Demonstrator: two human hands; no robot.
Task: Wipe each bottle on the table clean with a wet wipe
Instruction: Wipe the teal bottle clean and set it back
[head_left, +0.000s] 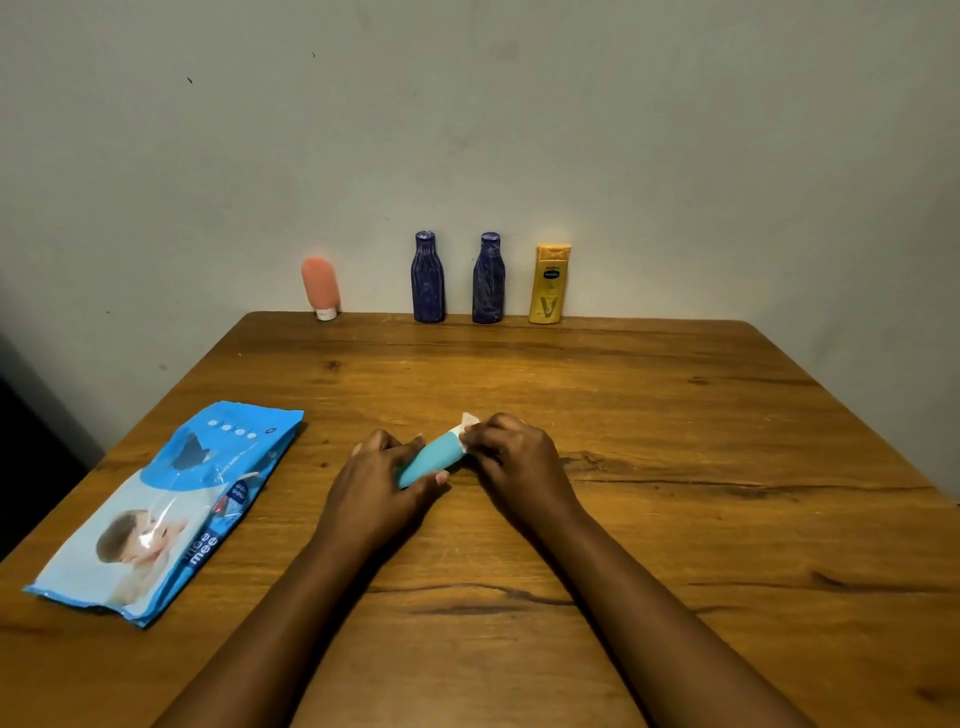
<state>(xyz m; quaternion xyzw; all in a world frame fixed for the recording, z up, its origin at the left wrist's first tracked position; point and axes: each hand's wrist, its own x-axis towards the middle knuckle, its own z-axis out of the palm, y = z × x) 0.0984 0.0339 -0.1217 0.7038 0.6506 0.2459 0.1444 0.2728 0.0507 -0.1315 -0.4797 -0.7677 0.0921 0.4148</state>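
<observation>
The left hand (382, 470) is gripping a teal bottle (430, 458) near the table (675, 467) centre; the right hand (511, 454) is pinching a wipe (466, 428) round its far end. Four bottles (429, 277) are standing along the far edge.

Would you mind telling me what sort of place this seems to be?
Probably a room at home: a wooden table against a plain wall, a yellow lotion bottle, and a pack of baby wipes.

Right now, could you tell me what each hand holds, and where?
The left hand grips the teal bottle by its near end; the right hand pinches a wet wipe around its far end.
</observation>
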